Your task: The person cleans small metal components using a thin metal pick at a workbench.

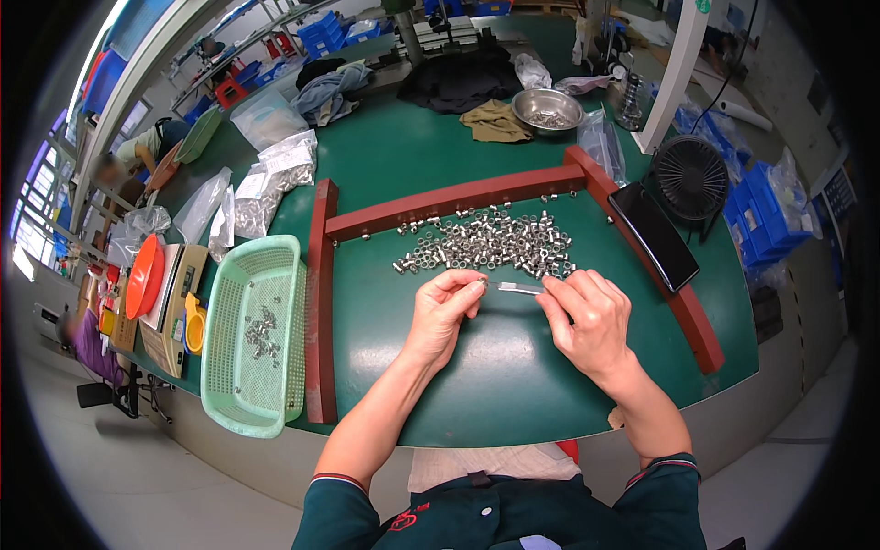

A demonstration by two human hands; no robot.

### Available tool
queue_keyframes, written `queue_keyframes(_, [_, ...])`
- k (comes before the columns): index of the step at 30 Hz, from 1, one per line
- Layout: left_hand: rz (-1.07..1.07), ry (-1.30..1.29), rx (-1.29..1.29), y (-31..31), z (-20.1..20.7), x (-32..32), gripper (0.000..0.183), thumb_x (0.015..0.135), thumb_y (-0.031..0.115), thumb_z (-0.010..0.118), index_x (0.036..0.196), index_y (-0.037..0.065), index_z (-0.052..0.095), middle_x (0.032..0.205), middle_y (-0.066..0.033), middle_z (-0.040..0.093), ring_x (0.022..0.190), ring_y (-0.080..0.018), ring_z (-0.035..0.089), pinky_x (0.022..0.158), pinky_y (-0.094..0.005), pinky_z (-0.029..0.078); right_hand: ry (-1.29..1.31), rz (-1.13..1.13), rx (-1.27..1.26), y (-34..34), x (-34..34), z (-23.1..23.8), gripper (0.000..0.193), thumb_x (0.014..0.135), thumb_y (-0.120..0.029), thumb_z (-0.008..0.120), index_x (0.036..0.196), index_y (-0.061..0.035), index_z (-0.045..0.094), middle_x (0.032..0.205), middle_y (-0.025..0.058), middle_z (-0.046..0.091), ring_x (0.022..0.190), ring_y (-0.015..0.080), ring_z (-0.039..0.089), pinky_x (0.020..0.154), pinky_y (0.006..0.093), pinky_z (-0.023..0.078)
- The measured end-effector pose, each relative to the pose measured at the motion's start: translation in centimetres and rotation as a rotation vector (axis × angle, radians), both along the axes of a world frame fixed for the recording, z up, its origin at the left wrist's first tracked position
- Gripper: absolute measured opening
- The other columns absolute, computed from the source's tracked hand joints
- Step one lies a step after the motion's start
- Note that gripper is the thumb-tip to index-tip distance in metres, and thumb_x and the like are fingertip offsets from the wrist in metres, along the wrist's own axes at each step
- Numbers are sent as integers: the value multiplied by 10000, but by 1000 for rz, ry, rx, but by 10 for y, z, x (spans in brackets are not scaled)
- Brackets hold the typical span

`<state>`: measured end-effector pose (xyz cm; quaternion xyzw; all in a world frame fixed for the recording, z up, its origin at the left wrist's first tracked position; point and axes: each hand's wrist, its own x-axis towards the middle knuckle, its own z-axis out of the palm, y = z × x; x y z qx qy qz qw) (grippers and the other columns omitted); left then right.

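Above the near side of the green table, my left hand (445, 312) pinches a small metal part between thumb and fingers. The fingertips hide most of it; it seems to be like the ones in the pile. My right hand (589, 321) is closed on a slim, flat silver hand tool (519, 288). Its far end points left and meets the part at my left fingertips; I cannot tell whether it is a blade or tweezers. Just beyond both hands lies a loose pile of small, shiny metal rings (495, 240).
A red wooden frame (449, 203) borders the pile on three sides. A green basket (295, 339) holding several metal parts stands left, beside scales (174, 330). A phone (653, 236) leans on the right bar, near a black fan (691, 179). Behind are a metal bowl (547, 103) and bagged parts (275, 179).
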<state>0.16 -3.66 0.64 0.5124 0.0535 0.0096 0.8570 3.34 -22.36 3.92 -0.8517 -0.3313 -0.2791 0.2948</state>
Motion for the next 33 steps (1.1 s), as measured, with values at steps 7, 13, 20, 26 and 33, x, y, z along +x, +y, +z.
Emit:
queue_keyframes(7, [-69, 110, -244, 0, 3, 1, 133, 801, 155, 572, 856, 35, 552, 716, -8, 509, 551, -56, 414, 595, -217, 367, -101, -53, -19, 5, -4, -5, 227, 634, -144, 680, 832, -47, 627, 624, 20, 472, 554, 175, 475, 477, 293, 344])
queue_keyframes(13, [-119, 154, -288, 2, 3, 1, 149, 805, 190, 562, 847, 49, 535, 759, -2, 506, 548, -51, 404, 608, -224, 372, -151, -66, 136, 2, 4, -4, 221, 636, -120, 684, 833, -40, 625, 637, 32, 497, 547, 184, 478, 474, 298, 354])
queue_keyframes(20, [-119, 116, -315, 1, 1, 2, 124, 792, 110, 578, 884, 27, 570, 738, -11, 531, 561, -63, 437, 593, -219, 375, -79, -64, 126, 0, 5, -4, 196, 646, -99, 677, 823, -38, 621, 634, 42, 509, 557, 191, 494, 485, 299, 374])
queue_keyframes(26, [220, -356, 601, -10, 4, -2, 134, 700, -12, 629, 821, 18, 581, 820, -37, 527, 588, -76, 484, 557, -198, 406, -67, -86, 158, -1, 11, -7, 175, 651, -82, 672, 812, -34, 622, 631, 46, 515, 553, 202, 495, 485, 304, 378])
queue_keyframes(33, [351, -653, 983, -18, 2, -5, 192, 619, -5, 668, 783, 43, 581, 790, -50, 529, 535, -106, 471, 526, -229, 406, 171, -64, 478, -5, 28, -23, 110, 738, -47, 628, 833, 7, 615, 633, 66, 526, 524, 149, 493, 451, 264, 371])
